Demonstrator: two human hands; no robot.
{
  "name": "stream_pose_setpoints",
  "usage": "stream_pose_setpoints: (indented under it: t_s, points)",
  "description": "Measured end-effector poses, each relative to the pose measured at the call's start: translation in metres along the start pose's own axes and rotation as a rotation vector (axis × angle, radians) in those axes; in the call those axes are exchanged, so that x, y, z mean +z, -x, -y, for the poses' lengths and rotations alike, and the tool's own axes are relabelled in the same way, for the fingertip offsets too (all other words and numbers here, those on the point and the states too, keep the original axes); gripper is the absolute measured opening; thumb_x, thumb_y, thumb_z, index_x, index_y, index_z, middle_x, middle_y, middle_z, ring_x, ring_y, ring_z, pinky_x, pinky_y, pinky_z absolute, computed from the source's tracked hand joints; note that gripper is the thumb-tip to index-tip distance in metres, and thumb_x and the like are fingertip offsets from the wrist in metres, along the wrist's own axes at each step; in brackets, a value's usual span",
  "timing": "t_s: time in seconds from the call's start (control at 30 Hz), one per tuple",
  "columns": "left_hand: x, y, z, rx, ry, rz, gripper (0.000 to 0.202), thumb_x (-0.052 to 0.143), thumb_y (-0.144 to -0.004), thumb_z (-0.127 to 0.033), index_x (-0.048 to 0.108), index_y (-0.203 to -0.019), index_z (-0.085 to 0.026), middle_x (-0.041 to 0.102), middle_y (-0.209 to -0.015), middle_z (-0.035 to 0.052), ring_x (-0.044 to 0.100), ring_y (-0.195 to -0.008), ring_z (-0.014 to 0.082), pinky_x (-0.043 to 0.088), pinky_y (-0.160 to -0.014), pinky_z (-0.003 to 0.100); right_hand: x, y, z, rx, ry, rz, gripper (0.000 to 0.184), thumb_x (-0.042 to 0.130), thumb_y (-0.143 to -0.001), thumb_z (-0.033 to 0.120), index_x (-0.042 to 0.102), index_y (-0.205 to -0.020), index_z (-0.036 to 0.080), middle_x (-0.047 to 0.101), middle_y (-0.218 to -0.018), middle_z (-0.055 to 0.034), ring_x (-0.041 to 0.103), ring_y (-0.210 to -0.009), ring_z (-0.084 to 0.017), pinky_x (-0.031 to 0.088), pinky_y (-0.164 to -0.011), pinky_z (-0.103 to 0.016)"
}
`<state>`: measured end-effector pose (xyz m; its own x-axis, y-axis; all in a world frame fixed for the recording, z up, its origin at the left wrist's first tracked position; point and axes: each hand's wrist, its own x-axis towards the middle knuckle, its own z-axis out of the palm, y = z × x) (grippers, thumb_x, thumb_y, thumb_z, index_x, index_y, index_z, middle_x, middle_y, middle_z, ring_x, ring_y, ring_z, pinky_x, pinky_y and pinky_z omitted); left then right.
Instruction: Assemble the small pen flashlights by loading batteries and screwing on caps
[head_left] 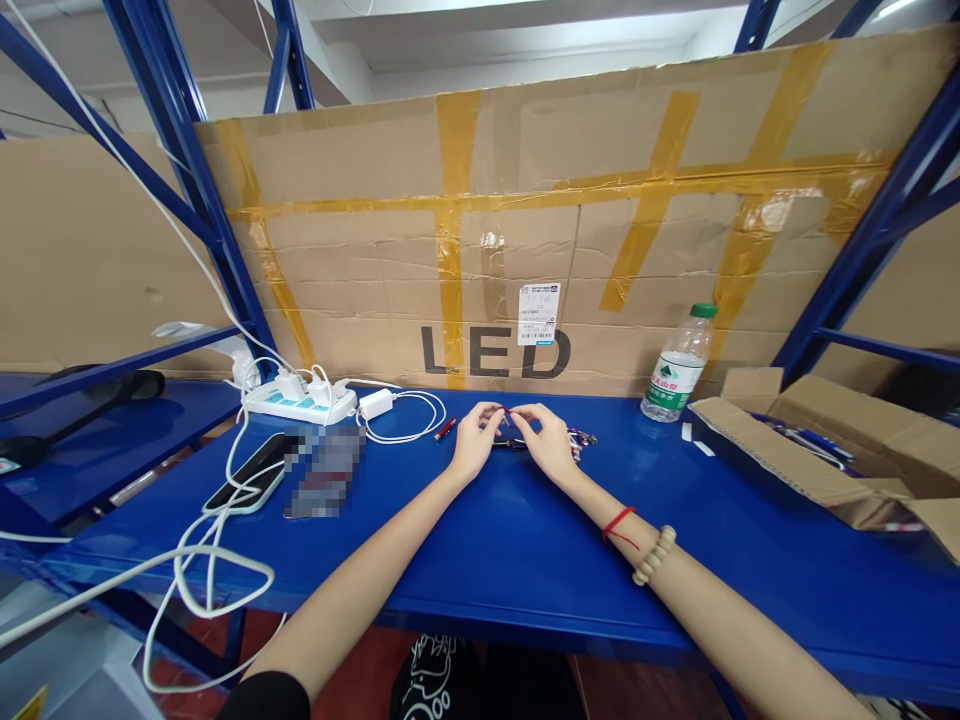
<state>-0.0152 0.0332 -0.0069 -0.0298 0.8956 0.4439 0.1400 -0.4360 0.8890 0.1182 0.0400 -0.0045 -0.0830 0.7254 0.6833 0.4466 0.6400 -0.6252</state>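
Observation:
Over the blue tabletop [570, 545], my left hand [475, 442] and my right hand [547, 445] meet fingertip to fingertip. Both are closed in a pinch on a small dark red piece [507, 410], whose kind is too small to make out. A dark, slim pen-like piece [510, 443] lies on the table between my wrists. Partly hidden behind my right hand is a loose bunch of small pen-like parts [585, 438]. Left of my left hand lies a short red pen-like piece [445, 429].
A power strip [300, 402] with white cables and a phone [251, 475] occupy the left side. A water bottle [679, 365] stands at the back right, near an open cardboard box [795, 460] containing pens [814, 445]. A large cardboard sheet [360, 280] walls off the back.

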Motion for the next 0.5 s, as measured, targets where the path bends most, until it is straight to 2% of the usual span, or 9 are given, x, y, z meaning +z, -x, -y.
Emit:
stream_pose_setpoints:
  t_s: [0.13, 0.23, 0.37, 0.5]
  points:
    - [0.0021, 0.0001, 0.0026, -0.013, -0.018, 0.054, 0.03, 0.055, -0.074, -0.035, 0.061, -0.094, -0.013, 0.063, -0.084, 0.0059, 0.052, -0.059, 0.0091, 0.041, -0.048, 0.018, 0.0015, -0.0007, -0.0003, 0.015, -0.035, -0.052, 0.02, 0.048, -0.079, 0.032, 0.063, -0.08, 0.018, 0.064, -0.078, -0.0048, 0.06, -0.071, -0.016, 0.046, -0.066, -0.028]
    - [0.0031, 0.0002, 0.0057, -0.041, -0.043, 0.101, 0.032, 0.056, -0.073, -0.035, 0.062, -0.094, -0.012, 0.063, -0.08, 0.0059, 0.05, -0.056, 0.0091, 0.041, -0.047, 0.018, 0.002, -0.0012, -0.0001, 0.053, -0.051, -0.079, 0.021, 0.048, -0.079, 0.034, 0.061, -0.084, 0.018, 0.065, -0.078, -0.0049, 0.06, -0.069, -0.016, 0.046, -0.063, -0.028]
    - [0.0027, -0.0004, 0.0074, -0.085, -0.028, 0.116, 0.033, 0.051, -0.077, -0.039, 0.063, -0.089, -0.011, 0.06, -0.072, 0.0042, 0.05, -0.054, 0.008, 0.04, -0.045, 0.017, 0.0013, -0.0014, 0.0009, 0.094, -0.1, -0.048, 0.021, 0.048, -0.078, 0.033, 0.055, -0.091, 0.018, 0.066, -0.075, -0.0038, 0.061, -0.066, -0.016, 0.046, -0.06, -0.026]
    - [0.0019, -0.0021, 0.0043, -0.184, 0.093, 0.113, 0.04, 0.042, -0.082, -0.046, 0.06, -0.086, -0.011, 0.058, -0.07, 0.0037, 0.052, -0.05, 0.007, 0.04, -0.043, 0.017, 0.0008, -0.0007, 0.0022, 0.08, -0.153, 0.003, 0.017, 0.049, -0.076, 0.029, 0.053, -0.089, 0.019, 0.066, -0.078, -0.0032, 0.062, -0.072, -0.016, 0.045, -0.056, -0.024]
